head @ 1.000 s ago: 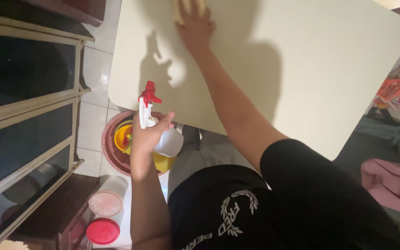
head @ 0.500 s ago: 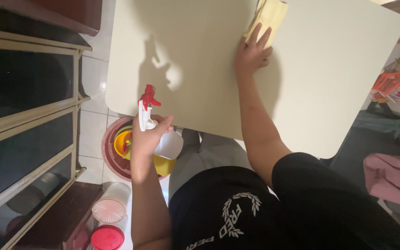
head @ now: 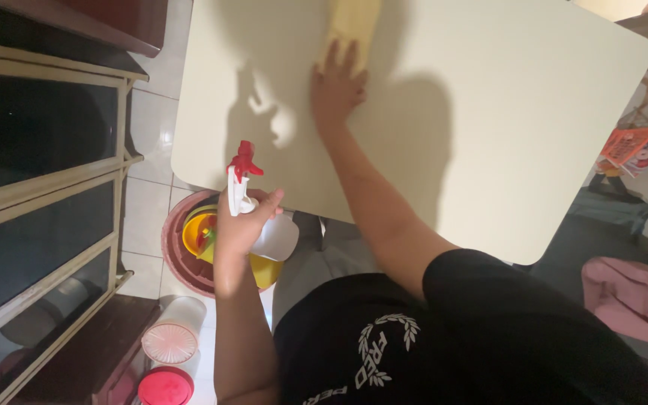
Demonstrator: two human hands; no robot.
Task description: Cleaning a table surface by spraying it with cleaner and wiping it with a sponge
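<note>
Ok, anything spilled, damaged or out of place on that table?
Nothing stands out. The cream table shows no spill or damage; the right hand presses a yellow cloth flat on it, and the left hand holds a spray bottle upright beside it.

Smooth matt cream tabletop [head: 489, 112], soft yellow cloth [head: 354, 22], glossy white plastic spray bottle [head: 275, 236]

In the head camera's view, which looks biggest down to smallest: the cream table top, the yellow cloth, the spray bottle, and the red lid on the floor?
1. Cream table top, by far.
2. Spray bottle, in the left hand, nearer the camera, so unsure.
3. Yellow cloth, partly under the right hand and cropped, so unsure.
4. Red lid.
</note>
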